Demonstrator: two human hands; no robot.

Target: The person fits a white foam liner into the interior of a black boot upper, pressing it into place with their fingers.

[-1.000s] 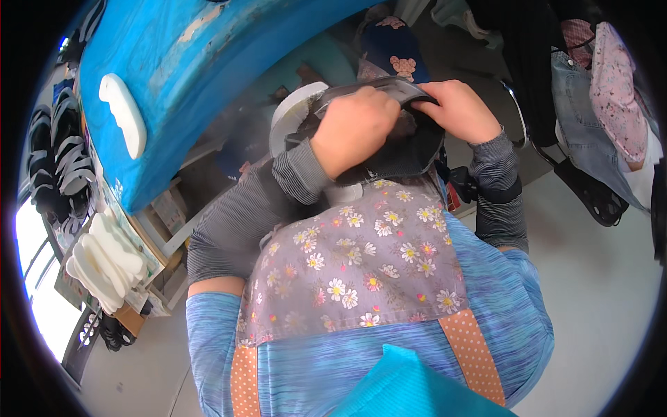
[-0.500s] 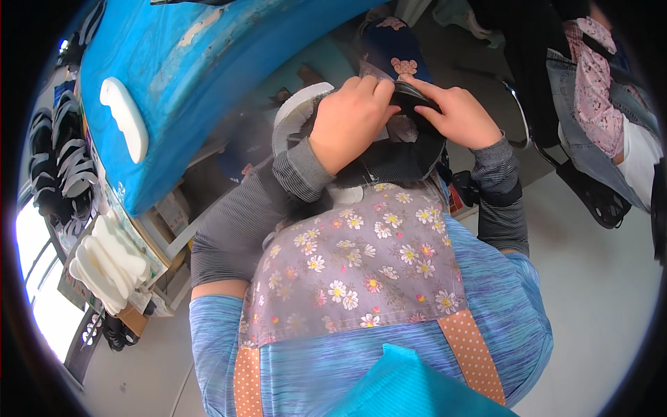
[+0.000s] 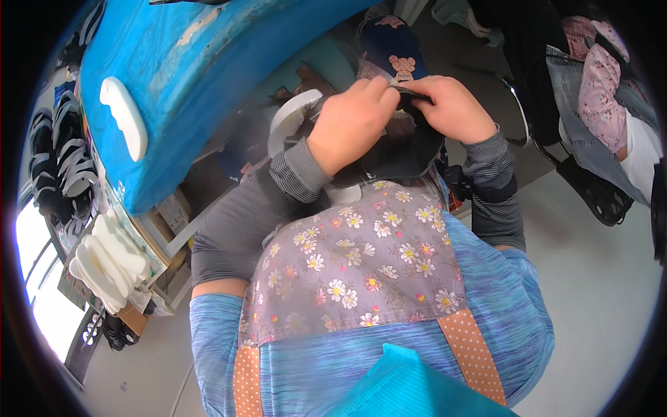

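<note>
Right hand (image 3: 455, 108) holds the far rim of a black piece (image 3: 406, 151), thumb and fingers pinched narrow on it; left hand (image 3: 353, 125) is bunched at the same rim, facing it, fingers curled in; tips partly hidden, cannot tell whether it grips. Black piece lies between the hands and nearer the body, hanging toward the floral apron (image 3: 354, 257); its visible spread slopes up toward the right hand; left end is covered by the left hand and sleeve, so the full long axis cannot be told. Both hands are at the rim, neither clearly nearer; a whitish curved piece (image 3: 283, 124) sits just left of the left hand; blue desk (image 3: 229, 59) stands farther left.
</note>
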